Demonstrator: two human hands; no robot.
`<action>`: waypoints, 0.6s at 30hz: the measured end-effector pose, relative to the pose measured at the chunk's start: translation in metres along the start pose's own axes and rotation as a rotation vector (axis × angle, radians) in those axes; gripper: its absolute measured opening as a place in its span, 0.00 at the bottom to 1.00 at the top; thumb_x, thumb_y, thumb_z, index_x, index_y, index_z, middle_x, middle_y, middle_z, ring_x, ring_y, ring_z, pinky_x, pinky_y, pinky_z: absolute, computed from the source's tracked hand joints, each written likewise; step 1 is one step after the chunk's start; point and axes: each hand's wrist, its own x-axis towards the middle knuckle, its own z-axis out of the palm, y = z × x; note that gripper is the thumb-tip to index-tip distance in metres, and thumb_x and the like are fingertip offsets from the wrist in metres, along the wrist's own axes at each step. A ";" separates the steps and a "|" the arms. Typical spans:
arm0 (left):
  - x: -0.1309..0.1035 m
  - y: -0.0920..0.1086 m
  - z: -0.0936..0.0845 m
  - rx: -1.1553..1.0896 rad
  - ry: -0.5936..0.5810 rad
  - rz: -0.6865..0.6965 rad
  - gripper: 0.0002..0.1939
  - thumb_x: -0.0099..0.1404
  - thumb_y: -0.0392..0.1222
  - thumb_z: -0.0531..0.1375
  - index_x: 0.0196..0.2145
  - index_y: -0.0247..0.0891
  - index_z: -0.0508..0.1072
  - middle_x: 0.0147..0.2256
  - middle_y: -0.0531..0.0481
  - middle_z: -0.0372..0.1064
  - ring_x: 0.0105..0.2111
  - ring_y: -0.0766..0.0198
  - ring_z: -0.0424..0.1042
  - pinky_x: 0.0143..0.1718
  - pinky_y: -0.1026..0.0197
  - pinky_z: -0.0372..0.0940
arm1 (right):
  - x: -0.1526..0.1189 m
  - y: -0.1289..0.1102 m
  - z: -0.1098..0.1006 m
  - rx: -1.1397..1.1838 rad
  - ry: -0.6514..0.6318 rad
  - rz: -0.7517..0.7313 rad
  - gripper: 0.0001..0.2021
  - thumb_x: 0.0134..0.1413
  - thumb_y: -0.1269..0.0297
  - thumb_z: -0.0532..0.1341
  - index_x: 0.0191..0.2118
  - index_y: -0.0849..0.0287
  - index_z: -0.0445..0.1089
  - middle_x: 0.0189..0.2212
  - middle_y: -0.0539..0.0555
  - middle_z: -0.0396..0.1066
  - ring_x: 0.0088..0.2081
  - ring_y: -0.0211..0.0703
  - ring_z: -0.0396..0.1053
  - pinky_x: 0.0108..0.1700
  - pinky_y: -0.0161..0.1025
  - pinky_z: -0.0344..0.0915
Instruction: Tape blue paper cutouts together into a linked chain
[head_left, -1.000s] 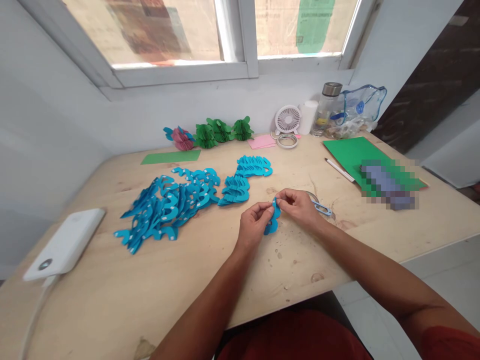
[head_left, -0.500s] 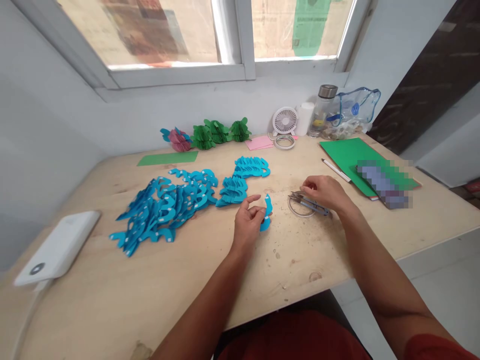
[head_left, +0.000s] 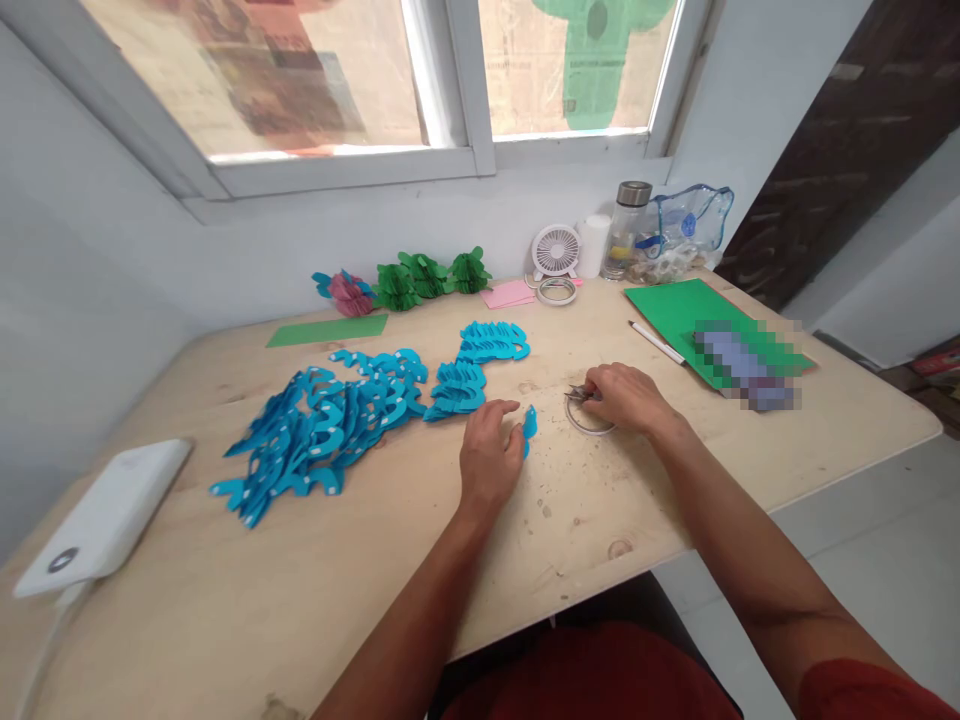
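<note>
My left hand (head_left: 489, 455) is over the table with thumb and forefinger apart. Beside its thumb is a small curved blue paper piece (head_left: 530, 425), partly hidden by the hand. My right hand (head_left: 626, 397) has its fingers closed around a grey tool with a metal tip (head_left: 576, 393); its exact kind is not clear, and most of it is covered by the hand. Under the tool lies a thin roll of tape (head_left: 583, 426). Left of my hands are folded blue paper stacks (head_left: 457, 390) and a larger heap of blue paper strips (head_left: 330, 430) with white patches.
Green paper ornaments (head_left: 424, 277) and a small fan (head_left: 556, 251) stand along the wall. To the right are a pen (head_left: 656, 342), a green sheet (head_left: 667, 305) and a blurred-out object (head_left: 742, 365). A white power bank (head_left: 105, 520) with a cable lies at left.
My right hand has closed over the grey tool, which lay uncovered on the tape roll. My left thumb and forefinger have spread apart beside the blue piece. The view has shifted slightly.
</note>
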 end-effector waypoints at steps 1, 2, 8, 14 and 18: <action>0.000 0.001 0.000 0.024 0.015 0.045 0.11 0.57 0.32 0.53 0.38 0.38 0.70 0.39 0.45 0.70 0.43 0.57 0.67 0.45 0.55 0.62 | 0.000 0.002 0.000 0.006 0.007 0.000 0.11 0.48 0.63 0.56 0.38 0.58 0.69 0.39 0.57 0.72 0.41 0.49 0.67 0.30 0.36 0.53; -0.001 0.003 0.000 0.045 0.020 0.089 0.11 0.58 0.32 0.53 0.38 0.38 0.69 0.39 0.45 0.70 0.43 0.57 0.66 0.45 0.55 0.62 | 0.000 0.003 0.000 0.010 0.006 0.004 0.12 0.47 0.62 0.57 0.39 0.58 0.69 0.39 0.58 0.72 0.42 0.49 0.67 0.31 0.37 0.54; -0.007 0.030 0.005 0.149 -0.209 0.379 0.09 0.61 0.33 0.52 0.36 0.38 0.70 0.37 0.46 0.70 0.40 0.57 0.66 0.42 0.54 0.61 | 0.000 0.007 0.003 -0.012 -0.038 0.003 0.12 0.46 0.63 0.56 0.37 0.60 0.70 0.37 0.61 0.73 0.39 0.51 0.68 0.31 0.38 0.55; -0.005 0.054 0.021 0.302 -0.442 0.422 0.09 0.60 0.34 0.53 0.37 0.38 0.71 0.38 0.46 0.70 0.41 0.57 0.65 0.43 0.53 0.59 | 0.008 0.020 0.010 0.280 0.066 0.001 0.10 0.44 0.60 0.59 0.34 0.58 0.69 0.32 0.55 0.73 0.34 0.46 0.68 0.30 0.36 0.56; -0.003 0.060 0.043 0.395 -0.434 0.445 0.07 0.60 0.36 0.55 0.37 0.38 0.70 0.37 0.46 0.69 0.42 0.55 0.63 0.42 0.52 0.58 | 0.015 0.037 0.012 0.806 0.261 0.047 0.12 0.41 0.59 0.62 0.33 0.59 0.66 0.26 0.50 0.69 0.29 0.40 0.67 0.30 0.34 0.60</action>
